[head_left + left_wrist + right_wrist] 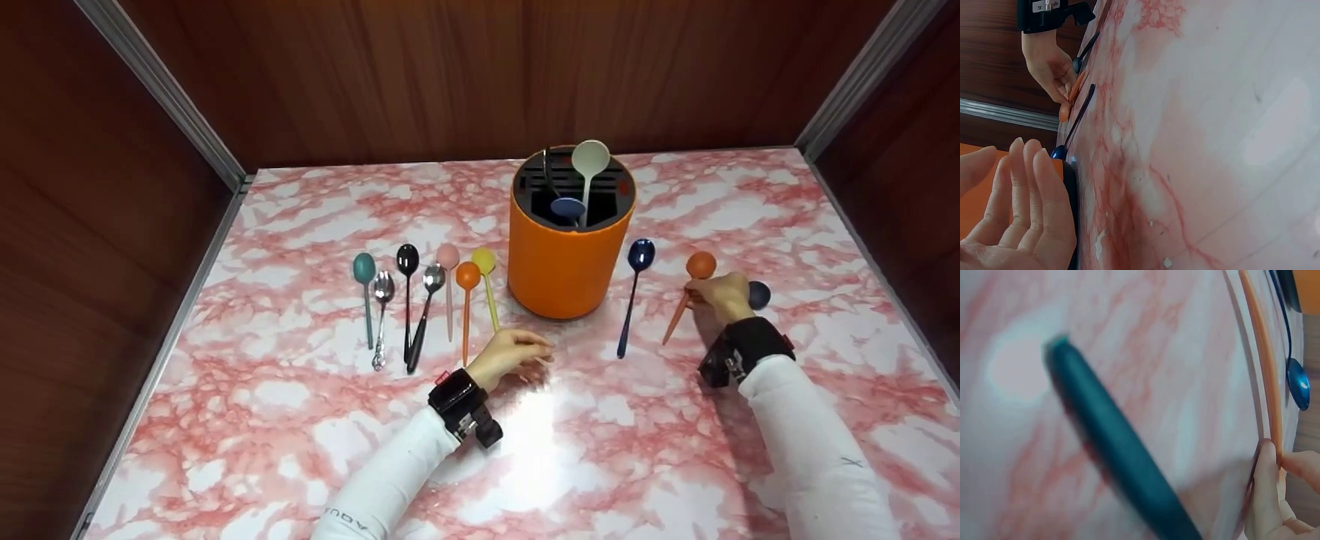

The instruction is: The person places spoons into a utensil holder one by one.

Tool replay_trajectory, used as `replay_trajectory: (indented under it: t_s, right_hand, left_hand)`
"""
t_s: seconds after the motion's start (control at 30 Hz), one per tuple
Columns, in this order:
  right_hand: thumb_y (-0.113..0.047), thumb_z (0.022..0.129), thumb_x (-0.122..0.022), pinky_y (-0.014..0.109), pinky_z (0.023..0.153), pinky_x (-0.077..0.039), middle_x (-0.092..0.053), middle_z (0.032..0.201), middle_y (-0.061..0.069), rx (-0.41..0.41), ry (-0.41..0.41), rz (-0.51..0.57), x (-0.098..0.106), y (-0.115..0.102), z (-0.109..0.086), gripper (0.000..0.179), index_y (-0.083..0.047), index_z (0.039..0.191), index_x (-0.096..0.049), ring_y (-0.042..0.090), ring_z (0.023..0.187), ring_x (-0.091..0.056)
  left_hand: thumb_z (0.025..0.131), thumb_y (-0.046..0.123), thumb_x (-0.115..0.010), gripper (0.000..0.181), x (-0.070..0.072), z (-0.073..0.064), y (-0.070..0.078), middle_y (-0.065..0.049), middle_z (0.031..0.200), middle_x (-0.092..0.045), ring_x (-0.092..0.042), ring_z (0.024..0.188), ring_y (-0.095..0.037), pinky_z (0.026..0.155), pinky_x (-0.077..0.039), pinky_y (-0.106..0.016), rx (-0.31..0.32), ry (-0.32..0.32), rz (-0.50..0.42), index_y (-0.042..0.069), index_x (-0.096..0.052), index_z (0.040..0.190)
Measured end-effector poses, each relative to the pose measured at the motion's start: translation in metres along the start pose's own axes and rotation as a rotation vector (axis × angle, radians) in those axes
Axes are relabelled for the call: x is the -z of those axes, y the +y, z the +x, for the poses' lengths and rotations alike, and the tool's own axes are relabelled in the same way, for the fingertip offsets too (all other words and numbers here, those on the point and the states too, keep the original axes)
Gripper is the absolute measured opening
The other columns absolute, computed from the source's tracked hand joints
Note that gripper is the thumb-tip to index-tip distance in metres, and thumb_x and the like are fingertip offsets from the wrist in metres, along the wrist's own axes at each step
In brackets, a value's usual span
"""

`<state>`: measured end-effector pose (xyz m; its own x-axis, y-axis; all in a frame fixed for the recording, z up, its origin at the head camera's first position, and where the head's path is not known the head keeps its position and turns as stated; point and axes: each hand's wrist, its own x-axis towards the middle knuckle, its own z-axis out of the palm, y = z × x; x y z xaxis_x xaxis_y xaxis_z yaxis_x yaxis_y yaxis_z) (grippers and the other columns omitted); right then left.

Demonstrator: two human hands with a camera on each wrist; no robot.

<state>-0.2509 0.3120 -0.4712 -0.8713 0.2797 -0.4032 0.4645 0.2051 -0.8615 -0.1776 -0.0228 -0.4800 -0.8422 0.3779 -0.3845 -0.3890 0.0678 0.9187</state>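
My right hand [724, 296] pinches the handle of an orange spoon [701, 265] between thumb and fingers, just below its round head. In the right wrist view the spoon's handle [1266, 360] slants away from the fingertips, close over the table. Beside this hand lies a dark spoon [759, 295], partly hidden by the wrist; its blurred teal handle [1117, 433] crosses the right wrist view. A shiny blue spoon [641, 255] lies to the left of the held one. My left hand [510, 354] hovers in front of the orange utensil holder [566, 270], fingers loosely extended and holding nothing.
In the holder stand a pale green spoon [591, 157], a blue spoon [568, 208] and a thin dark utensil [547, 172]. Left of it lies a row of several spoons, among them a yellow spoon [484, 261], and a fork [383, 286]. Wooden panels [420, 82] enclose the marbled table [300, 450].
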Motion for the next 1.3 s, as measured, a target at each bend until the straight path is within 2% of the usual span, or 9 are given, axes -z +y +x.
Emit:
replay_trajectory:
  t_s: [0.33,0.47,0.6,0.77,0.87,1.07,1.3]
  right_hand:
    - [-0.007,0.086,-0.059,0.019,0.064,-0.059,-0.062,0.057,-0.009,-0.071,-0.075,0.141,0.0,-0.002,-0.005,0.012,-0.004,0.094,-0.052,0.002,0.058,-0.062]
    - [-0.007,0.087,-0.059,0.016,0.062,-0.057,-0.064,0.058,-0.008,-0.061,-0.1,0.195,-0.002,-0.002,-0.009,0.002,-0.007,0.086,-0.057,0.003,0.059,-0.062]
    - [-0.007,0.088,-0.056,0.015,0.062,-0.057,-0.065,0.059,-0.006,-0.047,-0.158,0.249,-0.005,-0.002,-0.013,0.017,-0.013,0.074,-0.062,0.003,0.059,-0.063]
    - [-0.008,0.09,-0.054,0.013,0.062,-0.056,-0.064,0.059,-0.007,-0.036,-0.219,0.277,-0.008,-0.001,-0.018,0.029,-0.019,0.066,-0.065,0.002,0.059,-0.063]
    - [-0.007,0.09,-0.054,0.014,0.062,-0.056,-0.065,0.06,-0.006,-0.015,-0.233,0.319,-0.009,-0.001,-0.023,0.029,-0.018,0.066,-0.067,0.003,0.059,-0.064]
    - [-0.002,0.09,-0.054,0.017,0.064,-0.058,-0.067,0.063,-0.001,0.0,-0.266,0.419,-0.012,-0.001,-0.032,0.028,-0.013,0.069,-0.069,0.006,0.061,-0.065]
    - [0.003,0.089,-0.054,0.02,0.067,-0.059,-0.069,0.065,0.005,0.001,-0.327,0.526,-0.019,0.001,-0.038,0.024,-0.007,0.073,-0.07,0.011,0.062,-0.067]
  left_hand:
    - [0.085,0.002,-0.058,0.027,-0.004,0.004,0.0,-0.022,0.092,-0.069,-0.058,0.055,-0.009,0.05,-0.054,-0.019,0.0,-0.02,0.002,-0.01,-0.061,0.109]
    - [0.085,0.002,-0.059,0.026,-0.007,0.007,0.0,-0.022,0.093,-0.069,-0.059,0.054,-0.007,0.049,-0.053,-0.017,0.015,-0.016,0.007,-0.008,-0.062,0.108]
    - [0.086,0.004,-0.06,0.024,-0.011,0.008,0.002,-0.022,0.092,-0.069,-0.059,0.055,-0.008,0.05,-0.054,-0.018,0.02,-0.012,0.009,-0.008,-0.062,0.107]
    - [0.086,0.004,-0.061,0.024,-0.016,0.01,0.003,-0.027,0.098,-0.066,-0.059,0.054,-0.008,0.051,-0.055,-0.019,0.022,-0.016,0.027,-0.007,-0.063,0.107]
    - [0.085,0.004,-0.061,0.024,-0.019,0.012,0.003,-0.027,0.098,-0.066,-0.058,0.053,-0.008,0.05,-0.054,-0.019,0.027,-0.018,0.032,-0.007,-0.063,0.107]
    - [0.084,0.004,-0.062,0.023,-0.025,0.017,0.002,-0.019,0.085,-0.069,-0.058,0.051,-0.009,0.049,-0.054,-0.02,0.03,-0.015,0.014,-0.007,-0.064,0.105]
    - [0.085,0.004,-0.06,0.025,-0.032,0.022,0.003,-0.025,0.097,-0.067,-0.059,0.054,-0.008,0.054,-0.057,-0.021,0.021,-0.029,0.018,-0.008,-0.064,0.107]
